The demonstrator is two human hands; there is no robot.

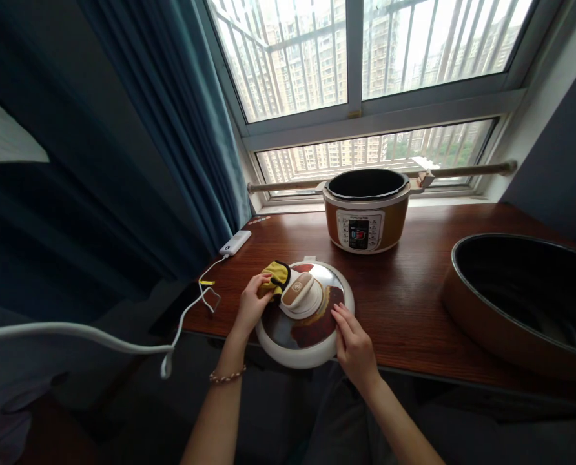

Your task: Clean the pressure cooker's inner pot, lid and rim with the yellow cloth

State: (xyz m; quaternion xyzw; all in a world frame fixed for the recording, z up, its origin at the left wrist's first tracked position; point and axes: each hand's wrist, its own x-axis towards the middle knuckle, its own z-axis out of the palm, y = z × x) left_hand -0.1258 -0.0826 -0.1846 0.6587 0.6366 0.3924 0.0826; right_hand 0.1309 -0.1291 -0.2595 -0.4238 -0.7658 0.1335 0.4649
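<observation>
Cooker lid (305, 323) flat at desk (404, 303) edge, left hand (253, 303) fingers pinched on yellow cloth (276, 276) against it, right hand (353, 342) fingers together, steadying rim.

Daylight pours through the barred, white-framed window (365, 64), blown out near its top, and the room is dim by contrast. The heavy blue curtain (123, 161) sinks into near-black shadow. Pale glare streaks the glossy reddish-brown wooden table (414, 290) and the round white-rimmed cooker lid (292, 355). Straight lines bow toward the edges. The lower left corner looks soft, perhaps blurred.
</observation>
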